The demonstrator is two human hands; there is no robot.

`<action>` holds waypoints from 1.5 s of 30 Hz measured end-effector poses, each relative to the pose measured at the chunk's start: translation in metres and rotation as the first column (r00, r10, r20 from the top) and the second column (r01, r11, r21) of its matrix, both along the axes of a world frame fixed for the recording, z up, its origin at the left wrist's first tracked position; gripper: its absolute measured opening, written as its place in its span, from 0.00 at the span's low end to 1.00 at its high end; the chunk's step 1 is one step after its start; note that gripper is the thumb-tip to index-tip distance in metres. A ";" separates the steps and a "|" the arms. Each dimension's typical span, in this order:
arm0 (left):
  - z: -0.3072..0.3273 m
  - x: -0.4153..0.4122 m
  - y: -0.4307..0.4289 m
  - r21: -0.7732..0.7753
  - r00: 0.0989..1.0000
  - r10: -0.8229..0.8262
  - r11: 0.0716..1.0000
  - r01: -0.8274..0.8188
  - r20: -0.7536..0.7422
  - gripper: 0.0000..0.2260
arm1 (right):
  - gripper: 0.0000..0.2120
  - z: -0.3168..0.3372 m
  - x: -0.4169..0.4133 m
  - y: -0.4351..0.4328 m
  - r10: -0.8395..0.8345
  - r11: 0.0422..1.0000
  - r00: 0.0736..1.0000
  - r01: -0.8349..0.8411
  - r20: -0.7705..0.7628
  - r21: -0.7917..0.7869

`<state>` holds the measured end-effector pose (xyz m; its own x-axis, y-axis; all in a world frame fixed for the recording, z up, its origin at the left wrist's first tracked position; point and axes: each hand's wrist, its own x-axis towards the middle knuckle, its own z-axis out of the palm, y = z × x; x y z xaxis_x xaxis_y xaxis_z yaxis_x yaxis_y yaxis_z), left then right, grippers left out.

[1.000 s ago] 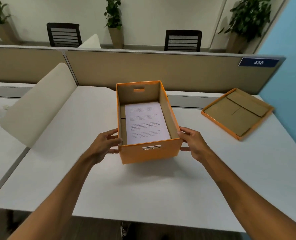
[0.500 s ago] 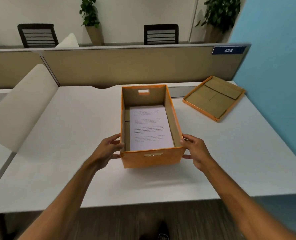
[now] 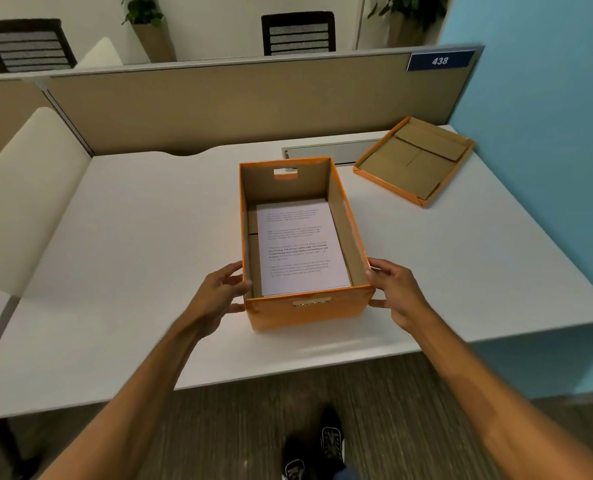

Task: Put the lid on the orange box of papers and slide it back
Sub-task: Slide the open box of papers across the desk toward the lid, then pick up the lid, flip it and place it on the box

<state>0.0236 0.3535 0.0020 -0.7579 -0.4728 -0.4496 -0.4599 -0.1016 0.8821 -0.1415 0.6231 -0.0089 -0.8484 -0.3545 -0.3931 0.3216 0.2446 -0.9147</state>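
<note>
An open orange box (image 3: 309,311) stands on the white desk (image 3: 132,237), with a stack of printed papers (image 3: 298,247) lying flat inside. My left hand (image 3: 219,296) presses against the box's near left side, and my right hand (image 3: 397,292) against its near right side. Both hands hold the box between them. The orange lid (image 3: 414,159) lies upside down at the desk's far right corner, its brown cardboard inside facing up, apart from the box.
A beige partition (image 3: 236,109) runs along the back of the desk, and a blue wall (image 3: 548,133) bounds it on the right. A cream divider panel (image 3: 25,199) stands at the left. A cable flap (image 3: 326,152) sits behind the box. My shoes (image 3: 314,445) show below the desk edge.
The box has come toward me and the near desk edge, held between both hands. The view has pulled back and tilted down, so the floor and my shoes now show.
</note>
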 end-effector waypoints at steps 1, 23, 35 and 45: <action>0.000 0.001 0.001 -0.007 1.000 0.000 1.000 0.000 0.002 0.26 | 0.13 0.000 0.001 0.001 -0.004 1.000 1.000 0.004 0.000 0.003; 0.013 0.005 0.020 -0.443 0.997 -0.021 0.895 0.050 0.070 0.28 | 0.16 0.002 0.008 0.007 -0.023 0.992 0.987 0.042 -0.159 0.118; 0.050 -0.051 0.051 -0.682 0.976 -0.206 0.724 0.104 -0.069 0.24 | 0.12 0.017 -0.029 0.018 -0.057 0.989 0.954 0.094 -0.295 0.111; 0.065 -0.161 0.084 -0.706 0.946 -0.308 0.692 0.152 -0.097 0.21 | 0.11 0.020 -0.118 0.038 -0.092 0.988 0.951 0.123 -0.295 0.089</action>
